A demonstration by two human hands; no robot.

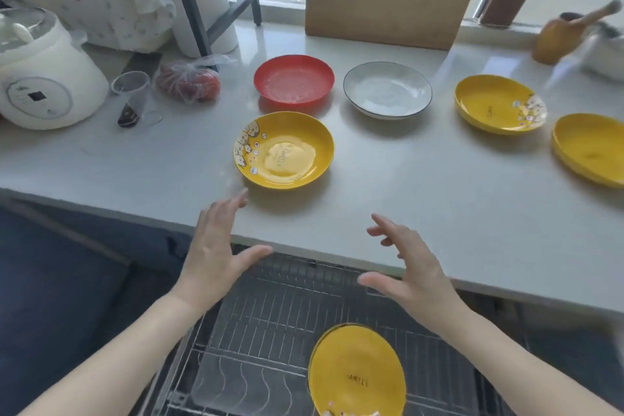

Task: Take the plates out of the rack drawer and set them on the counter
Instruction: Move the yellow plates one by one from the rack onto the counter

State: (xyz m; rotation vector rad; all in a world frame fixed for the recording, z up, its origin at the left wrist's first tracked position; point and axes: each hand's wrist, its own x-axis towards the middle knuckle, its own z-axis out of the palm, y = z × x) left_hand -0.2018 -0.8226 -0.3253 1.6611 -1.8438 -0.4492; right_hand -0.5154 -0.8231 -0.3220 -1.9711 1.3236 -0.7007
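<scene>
One glossy yellow plate [357, 373] upright in the wire rack drawer [270, 307]

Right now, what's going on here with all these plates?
A person is emptying a pull-out wire rack drawer under the counter. Five plates already sit on the counter: a red plate, a grey-white plate and three yellow ones. Yellow plates stand upright in the rack, at least one, maybe more behind it. The left hand and right hand are open and empty above the drawer.
</scene>
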